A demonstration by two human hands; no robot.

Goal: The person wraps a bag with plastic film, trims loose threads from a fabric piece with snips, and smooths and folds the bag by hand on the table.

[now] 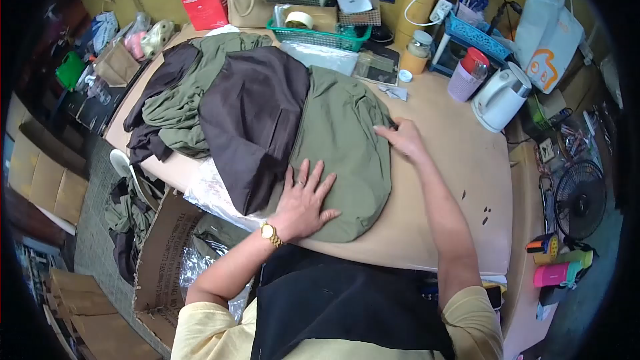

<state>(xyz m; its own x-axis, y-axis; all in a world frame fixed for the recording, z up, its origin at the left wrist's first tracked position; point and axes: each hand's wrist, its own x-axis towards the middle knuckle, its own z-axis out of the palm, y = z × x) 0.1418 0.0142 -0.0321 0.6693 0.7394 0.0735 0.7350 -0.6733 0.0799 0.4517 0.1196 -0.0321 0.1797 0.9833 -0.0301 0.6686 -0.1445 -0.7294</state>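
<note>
A folded olive-green cloth piece (343, 133) lies on the table, joined along a seam to a dark brown cloth panel (250, 103). My left hand (307, 197) rests flat on the lower part of the green cloth, fingers spread, with a gold watch at the wrist. At the right edge of the same cloth, my right hand (403, 140) pinches the border between thumb and fingers; some fingertips are hidden. Further left, a crumpled heap of green and brown cloth (177, 103) covers the table's far left side.
A cardboard box (160, 267) with clear plastic stands below the table's left front edge. Along the back are a green basket (320, 37), a jar (417, 50) and a blue rack (477, 33). A white kettle (501, 99) and pink cup (469, 77) stand right.
</note>
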